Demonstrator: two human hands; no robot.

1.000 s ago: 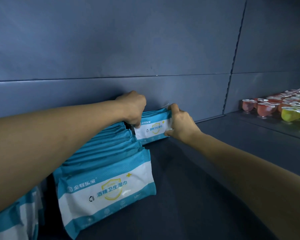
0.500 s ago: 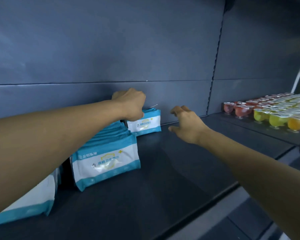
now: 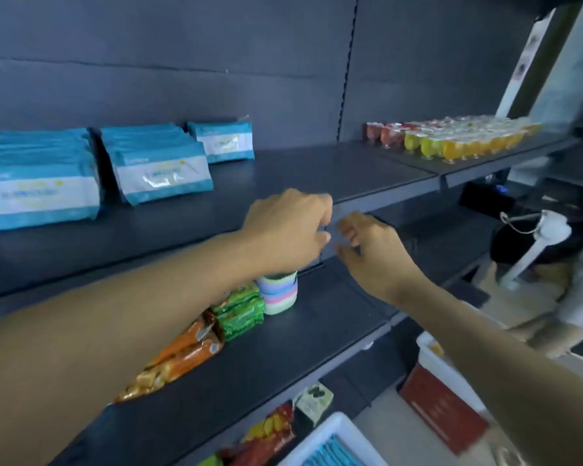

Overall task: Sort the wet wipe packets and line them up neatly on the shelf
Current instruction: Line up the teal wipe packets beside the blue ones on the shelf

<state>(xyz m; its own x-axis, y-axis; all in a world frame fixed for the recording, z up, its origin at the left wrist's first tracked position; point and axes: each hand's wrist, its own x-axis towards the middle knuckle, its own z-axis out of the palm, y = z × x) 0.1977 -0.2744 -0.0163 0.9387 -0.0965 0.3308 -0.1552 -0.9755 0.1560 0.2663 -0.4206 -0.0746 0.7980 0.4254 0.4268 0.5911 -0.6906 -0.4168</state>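
Blue-and-white wet wipe packets stand in three rows on the dark shelf (image 3: 283, 176): a left row (image 3: 37, 193), a middle row (image 3: 162, 173) and a short back row (image 3: 224, 142) against the rear wall. Both hands are off the packets and hang in front of the shelf's front edge. My left hand (image 3: 290, 230) has loosely curled fingers and holds nothing. My right hand (image 3: 374, 250) sits just right of it, fingers relaxed and empty. A white basket (image 3: 330, 435) at the bottom holds more blue packets (image 3: 330, 455).
Jelly cups (image 3: 451, 136) fill the shelf section to the right. The lower shelf carries orange snack bags (image 3: 179, 354), green packs (image 3: 239, 311) and a pastel striped cup (image 3: 280, 290). A red-and-white box (image 3: 441, 391) sits on the floor; another person (image 3: 552, 264) is at right.
Both hands have let go of the back packet and drawn back from the shelf's rear to its front edge. The camera has pulled away, showing the lower shelves.
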